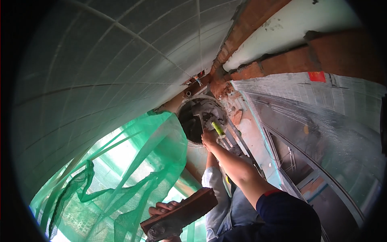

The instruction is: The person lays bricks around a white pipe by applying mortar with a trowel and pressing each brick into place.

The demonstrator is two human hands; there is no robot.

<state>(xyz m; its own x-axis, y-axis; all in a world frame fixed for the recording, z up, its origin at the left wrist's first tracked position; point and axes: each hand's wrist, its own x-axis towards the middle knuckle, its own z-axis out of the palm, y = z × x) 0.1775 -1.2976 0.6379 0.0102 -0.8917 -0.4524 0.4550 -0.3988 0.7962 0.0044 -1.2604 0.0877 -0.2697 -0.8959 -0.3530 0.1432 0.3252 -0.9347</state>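
Note:
A brick with grey mortar on one end is gripped in my left hand at the lower middle. My right arm reaches up to a round bucket of grey mortar. My right hand is closed on a grey-shafted tool, whose head is down in the bucket; its exact kind is unclear. A yellow-green handle sticks up just right of that hand. Beneath my right forearm are pale denim and a strip of bare skin; I cannot tell whose.
Green mesh netting hangs at the left, below a grey tiled wall. Rows of brick run along a white surface at the upper right. Plastic-covered panels fill the right side. Broken brick lies beside the bucket.

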